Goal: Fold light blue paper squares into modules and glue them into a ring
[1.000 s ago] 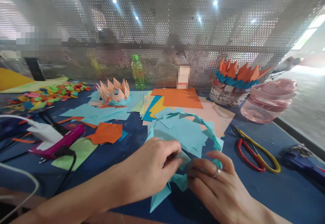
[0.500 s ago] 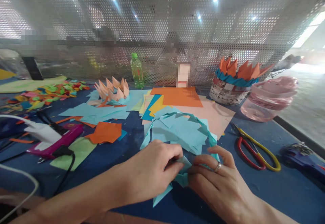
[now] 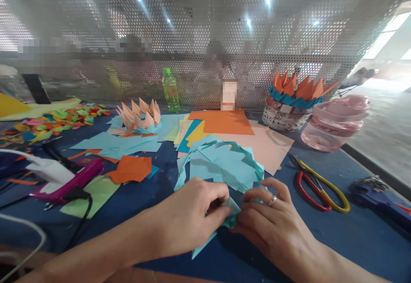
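Observation:
A folded light-blue paper ring (image 3: 258, 167) curves away from my hands over loose light-blue sheets (image 3: 221, 163). Near its front, my left hand (image 3: 205, 210) pinches a pointed piece of the folded paper between thumb and forefinger; one blue tip pokes out below the fingers. Close on the other side, my right hand (image 3: 269, 214), with a ring on one finger, has its fingers curled round the ring's front right part. The exact fold between the fingertips is mostly hidden by both hands.
Scissors (image 3: 321, 189) and a blue tool (image 3: 382, 197) lie right. Behind stand a pink cup (image 3: 334, 124), an orange-and-blue paper crown (image 3: 295, 92) on a basket, a green bottle (image 3: 171, 92) and a peach paper crown (image 3: 141, 118). A magenta power strip (image 3: 70, 180) with cables lies left.
The right hand has moved slightly left, nearer the left hand, and the ring's right side has drawn inward. The left hand keeps its pinch. The view has shifted slightly.

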The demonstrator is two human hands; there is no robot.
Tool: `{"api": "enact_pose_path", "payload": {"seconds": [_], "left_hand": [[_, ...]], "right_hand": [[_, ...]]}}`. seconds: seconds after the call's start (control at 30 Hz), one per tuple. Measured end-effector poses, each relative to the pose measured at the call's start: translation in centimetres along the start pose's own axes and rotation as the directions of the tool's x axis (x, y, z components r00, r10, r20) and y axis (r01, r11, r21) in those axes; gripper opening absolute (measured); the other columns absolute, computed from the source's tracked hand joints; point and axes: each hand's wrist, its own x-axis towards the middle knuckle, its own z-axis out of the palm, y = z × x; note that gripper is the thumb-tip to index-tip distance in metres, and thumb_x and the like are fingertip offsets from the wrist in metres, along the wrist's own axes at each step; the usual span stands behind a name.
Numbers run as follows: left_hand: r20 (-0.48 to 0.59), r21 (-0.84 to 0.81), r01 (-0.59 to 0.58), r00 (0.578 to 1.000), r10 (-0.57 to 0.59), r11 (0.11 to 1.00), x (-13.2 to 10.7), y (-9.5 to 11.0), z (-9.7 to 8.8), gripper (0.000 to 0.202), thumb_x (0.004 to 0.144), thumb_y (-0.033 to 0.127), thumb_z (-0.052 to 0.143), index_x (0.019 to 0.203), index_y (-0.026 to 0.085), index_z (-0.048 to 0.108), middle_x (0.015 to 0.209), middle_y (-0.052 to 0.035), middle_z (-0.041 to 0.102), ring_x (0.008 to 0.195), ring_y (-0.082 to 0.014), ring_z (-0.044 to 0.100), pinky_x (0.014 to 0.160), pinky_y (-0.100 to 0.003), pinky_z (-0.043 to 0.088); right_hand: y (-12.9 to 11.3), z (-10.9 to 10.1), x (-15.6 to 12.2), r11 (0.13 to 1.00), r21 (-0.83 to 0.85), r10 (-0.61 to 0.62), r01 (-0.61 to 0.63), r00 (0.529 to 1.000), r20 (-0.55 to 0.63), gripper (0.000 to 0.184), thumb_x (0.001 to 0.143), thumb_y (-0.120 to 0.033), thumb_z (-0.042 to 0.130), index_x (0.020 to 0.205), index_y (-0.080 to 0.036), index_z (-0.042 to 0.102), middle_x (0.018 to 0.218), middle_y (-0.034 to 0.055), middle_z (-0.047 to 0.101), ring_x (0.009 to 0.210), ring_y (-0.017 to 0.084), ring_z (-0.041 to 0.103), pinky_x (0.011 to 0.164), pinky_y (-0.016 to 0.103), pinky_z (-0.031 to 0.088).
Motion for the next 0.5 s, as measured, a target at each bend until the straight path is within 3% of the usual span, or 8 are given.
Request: {"api": "enact_pose_path", "payload": {"seconds": [0.3, 0.5], "left_hand": [[0.012, -0.037, 0.017, 1.0, -0.016, 0.999, -0.02, -0.25, 0.33, 0.023, 0.084, 0.026, 0.046, 0.065, 0.016, 0.054, 0.052, 0.0059, 0.04, 0.05, -0.0079, 0.03, 0.045, -0.022, 0.021], [0.005, -0.075, 0.022, 1.0, -0.022, 0.997, 0.06, 0.05, 0.23, 0.025, 0.083, 0.028, 0.046, 0.061, 0.016, 0.046, 0.051, 0.0066, 0.032, 0.05, -0.0079, 0.025, 0.042, -0.021, 0.019]], "right_hand": [[0.62, -0.14, 0.57, 0.98, 0.109, 0.157, -0.166, 0.984, 0.086, 0.017, 0.081, -0.03, 0.065, 0.07, -0.019, 0.058, 0.062, -0.0031, 0.064, 0.076, 0.016, 0.059, 0.087, 0.038, 0.03], [0.62, -0.3, 0.82, 0.98, 0.089, 0.166, -0.178, 0.978, 0.123, 0.015, 0.08, -0.025, 0.066, 0.069, -0.019, 0.057, 0.062, -0.0041, 0.064, 0.076, 0.015, 0.059, 0.085, 0.037, 0.03]]}}
